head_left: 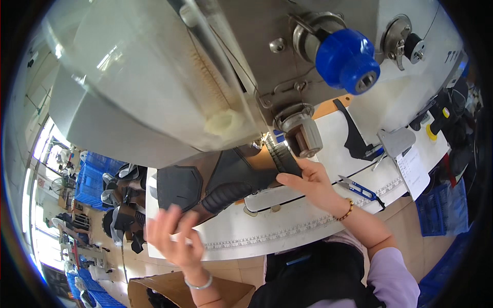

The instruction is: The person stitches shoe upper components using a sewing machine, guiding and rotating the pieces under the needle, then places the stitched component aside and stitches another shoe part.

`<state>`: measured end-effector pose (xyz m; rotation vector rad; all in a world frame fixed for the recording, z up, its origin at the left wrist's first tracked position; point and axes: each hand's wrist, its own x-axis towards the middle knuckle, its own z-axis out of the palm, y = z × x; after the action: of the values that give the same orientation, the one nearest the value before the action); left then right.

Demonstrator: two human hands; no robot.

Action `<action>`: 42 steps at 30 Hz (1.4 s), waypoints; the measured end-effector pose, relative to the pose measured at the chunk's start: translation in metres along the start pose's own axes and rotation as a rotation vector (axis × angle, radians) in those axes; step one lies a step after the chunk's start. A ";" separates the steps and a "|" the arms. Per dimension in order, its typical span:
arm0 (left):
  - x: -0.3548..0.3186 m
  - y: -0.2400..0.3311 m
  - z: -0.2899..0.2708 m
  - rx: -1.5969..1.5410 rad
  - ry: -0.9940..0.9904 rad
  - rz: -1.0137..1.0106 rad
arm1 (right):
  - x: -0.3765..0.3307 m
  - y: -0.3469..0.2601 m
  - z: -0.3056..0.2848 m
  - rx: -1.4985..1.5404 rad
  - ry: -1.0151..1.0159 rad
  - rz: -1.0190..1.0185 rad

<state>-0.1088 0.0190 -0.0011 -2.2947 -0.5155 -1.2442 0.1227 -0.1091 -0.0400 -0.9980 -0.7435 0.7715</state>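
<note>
White and marked along its near edge with a printed ruler strip, the sewing table fills the middle of the view under a large grey sewing machine.

At the left hand, the fingers are curled together and pinch the near end of a black shoe upper; the thumb side is turned away, so how far it wraps under cannot be told. At the right hand, the fingers are pressed together and laid flat along the far end of the same piece, pinching its ribbed black edge just below the machine's metal cylinder. The shoe upper stretches between the two hands, held above the table, with its padded collar toward the middle and a flat panel toward the left.

Just right of the right wrist, which wears a beaded bracelet, a pair of blue-handled thread snips lies on the table. Farther right sit a black cut piece and a paper sheet. Above, a blue knob sticks out from the machine body. Left of the table, more black uppers are heaped beside blue crates. A cardboard box stands near the lower edge, below the left wrist.
</note>
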 end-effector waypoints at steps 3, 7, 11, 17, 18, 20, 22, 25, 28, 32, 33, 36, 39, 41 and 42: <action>0.012 0.057 0.009 -0.279 -0.304 0.107 | 0.005 0.008 -0.026 0.021 -0.237 -0.021; 0.011 0.084 0.049 -0.092 -0.319 0.149 | 0.016 0.010 -0.036 -0.182 -0.308 -0.092; 0.010 0.083 0.060 0.051 -0.222 0.262 | 0.019 0.016 -0.040 -0.376 -0.309 -0.182; 0.019 0.077 0.059 0.065 -0.156 0.292 | 0.018 0.020 -0.039 -0.252 -0.323 -0.183; 0.021 0.077 0.058 0.039 -0.153 0.261 | 0.016 0.021 -0.039 -0.136 -0.310 -0.129; 0.024 0.076 0.056 -0.009 -0.158 0.247 | 0.012 0.016 -0.032 -0.026 -0.310 -0.071; 0.027 0.075 0.054 -0.061 -0.166 0.229 | 0.006 0.007 -0.019 0.093 -0.209 -0.030; 0.032 0.072 0.051 -0.054 -0.165 0.290 | 0.010 0.012 -0.013 -0.017 -0.168 -0.089; 0.033 0.073 0.051 -0.065 -0.208 0.297 | 0.010 0.014 -0.016 0.095 -0.168 -0.049; 0.033 0.076 0.049 -0.064 -0.215 0.304 | 0.009 0.012 -0.017 0.122 -0.161 -0.036; 0.034 0.076 0.049 -0.057 -0.208 0.311 | 0.009 0.012 -0.018 0.121 -0.155 -0.031; 0.031 0.072 0.052 -0.045 -0.199 0.318 | 0.009 0.012 -0.015 0.106 -0.141 -0.009; 0.030 0.070 0.054 -0.056 -0.194 0.315 | 0.008 0.014 -0.013 0.097 -0.149 -0.016; 0.033 0.067 0.056 -0.076 -0.205 0.332 | 0.008 0.016 -0.010 0.113 -0.105 -0.060; 0.034 0.065 0.057 -0.079 -0.204 0.330 | 0.008 0.015 -0.008 0.110 -0.104 -0.059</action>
<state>-0.0180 0.0019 -0.0142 -2.4634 -0.1453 -0.8918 0.1307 -0.1006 -0.0555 -0.8381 -0.8078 0.8092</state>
